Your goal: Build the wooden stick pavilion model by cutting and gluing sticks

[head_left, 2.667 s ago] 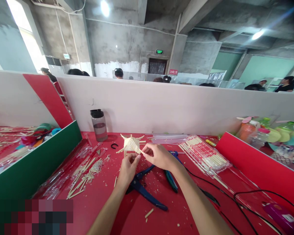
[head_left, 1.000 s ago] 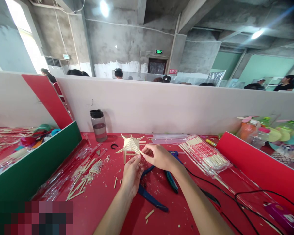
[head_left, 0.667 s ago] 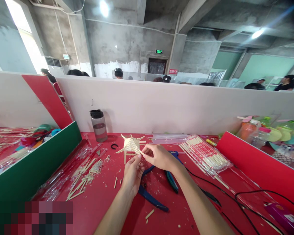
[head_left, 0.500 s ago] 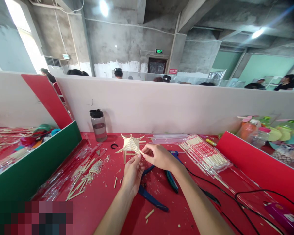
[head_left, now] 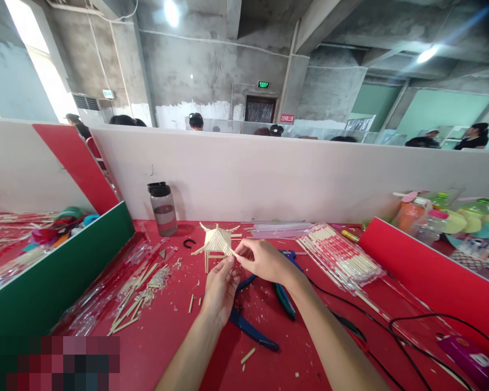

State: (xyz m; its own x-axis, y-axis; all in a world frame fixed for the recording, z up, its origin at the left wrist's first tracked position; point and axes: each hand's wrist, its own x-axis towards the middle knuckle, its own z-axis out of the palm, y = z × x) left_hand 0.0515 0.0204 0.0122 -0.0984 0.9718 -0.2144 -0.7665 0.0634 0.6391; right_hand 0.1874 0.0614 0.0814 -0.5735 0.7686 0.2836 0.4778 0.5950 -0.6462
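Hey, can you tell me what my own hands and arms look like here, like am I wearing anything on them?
Your left hand and right hand look bare, without gloves or any visible ring. The left forearm and right forearm show no sleeve, watch or bracelet within the picture.

The miniature pavilion [head_left: 217, 240] looks like pale, matt wood, finely ribbed. The red tabletop [head_left: 146, 353] is smooth, the wrappers [head_left: 100, 288] glossy, crinkled clear plastic, the water bottle [head_left: 163, 210] translucent plastic, the back wall [head_left: 212, 65] rough, bare concrete.
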